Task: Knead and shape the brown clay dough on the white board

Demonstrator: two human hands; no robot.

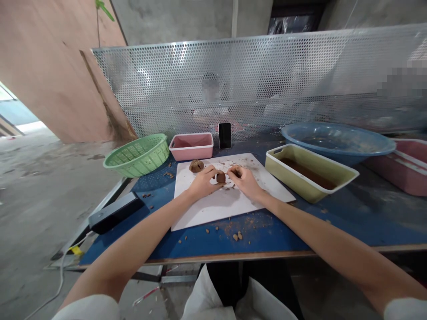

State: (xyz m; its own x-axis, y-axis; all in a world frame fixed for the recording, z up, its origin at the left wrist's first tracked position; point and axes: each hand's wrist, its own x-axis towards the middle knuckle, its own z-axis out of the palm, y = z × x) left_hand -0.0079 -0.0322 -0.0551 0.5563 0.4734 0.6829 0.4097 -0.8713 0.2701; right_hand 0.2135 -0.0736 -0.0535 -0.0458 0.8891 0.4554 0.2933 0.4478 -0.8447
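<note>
Over the middle of a white board (213,209), my left hand (206,181) is closed around a small dark brown lump (220,178), thumb below and fingers above. Just right of the lump is my right hand (245,181), its thumb and fingers pinched together; whatever they hold is too small to make out. A larger brown clay-like lump (196,166) rests on the board's back left part. Brown crumbs are scattered over the board around my hands.
Behind the board stand a pink basin (191,153) and an upright phone (224,135). A green basket (138,158) and a dark box (116,213) are left. Right are a yellow-green basin (296,180) with brown liquid, a blue tub (336,142) and another pink basin (396,171).
</note>
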